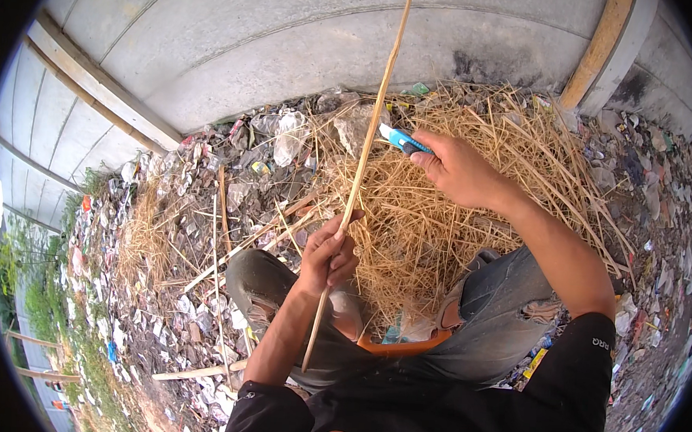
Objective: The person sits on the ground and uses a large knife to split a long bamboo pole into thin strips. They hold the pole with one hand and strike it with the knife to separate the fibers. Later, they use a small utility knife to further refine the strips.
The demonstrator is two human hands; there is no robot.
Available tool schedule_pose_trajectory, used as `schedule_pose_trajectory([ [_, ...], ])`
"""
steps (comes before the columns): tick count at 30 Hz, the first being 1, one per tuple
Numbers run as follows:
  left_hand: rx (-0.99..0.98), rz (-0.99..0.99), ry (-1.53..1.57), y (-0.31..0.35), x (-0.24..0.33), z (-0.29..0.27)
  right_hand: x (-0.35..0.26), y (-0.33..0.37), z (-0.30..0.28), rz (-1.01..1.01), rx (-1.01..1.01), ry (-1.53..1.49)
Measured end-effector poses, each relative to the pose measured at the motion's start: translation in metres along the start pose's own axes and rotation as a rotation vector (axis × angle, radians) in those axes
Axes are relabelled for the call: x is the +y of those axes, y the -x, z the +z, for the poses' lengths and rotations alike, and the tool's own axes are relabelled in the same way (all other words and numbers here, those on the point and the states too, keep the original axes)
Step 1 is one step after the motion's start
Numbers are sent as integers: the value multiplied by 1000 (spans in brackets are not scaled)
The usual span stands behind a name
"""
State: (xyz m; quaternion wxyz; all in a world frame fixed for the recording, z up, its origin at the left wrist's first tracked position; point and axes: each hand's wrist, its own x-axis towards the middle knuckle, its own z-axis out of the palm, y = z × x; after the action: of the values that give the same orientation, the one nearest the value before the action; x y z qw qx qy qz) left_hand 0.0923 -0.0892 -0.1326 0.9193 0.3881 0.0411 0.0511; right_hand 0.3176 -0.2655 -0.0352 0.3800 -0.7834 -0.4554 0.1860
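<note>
A long, thin wooden stick [373,111], pale and slightly crooked, rises from my lap past the top of the picture. My left hand [328,254] is closed around its lower part, with the stick's bottom end poking out below the fist. Over on the right, my right hand [458,169] grips a blue utility knife [404,140]. Its tip points left and lies close to the stick; whether the blade touches the wood I cannot tell. Below both hands spreads a heap of straw-coloured shavings [416,236] between my feet.
A grey concrete wall [293,46] stands ahead, with a wooden post [597,53] at the right. Litter [186,246] covers the ground all around. More cut sticks [202,371] lie left of my knee. An orange seat edge [404,348] shows beneath me. Green plants [40,292] grow far left.
</note>
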Motion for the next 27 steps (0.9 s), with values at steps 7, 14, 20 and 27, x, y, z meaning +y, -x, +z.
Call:
schedule_pose_trajectory([
  [7, 9, -10, -66, 3, 3, 0, -4, -3, 3, -7, -23, 31],
  [14, 17, -10, -62, 2, 4, 1, 8, -5, 4, -111, -32, 85],
  [20, 9, -15, -47, 2, 3, -1, -2, -2, 0, -14, -105, -51],
  [27, 9, -10, -66, 1, 2, -1, 0, 1, -1, -42, -191, -158],
])
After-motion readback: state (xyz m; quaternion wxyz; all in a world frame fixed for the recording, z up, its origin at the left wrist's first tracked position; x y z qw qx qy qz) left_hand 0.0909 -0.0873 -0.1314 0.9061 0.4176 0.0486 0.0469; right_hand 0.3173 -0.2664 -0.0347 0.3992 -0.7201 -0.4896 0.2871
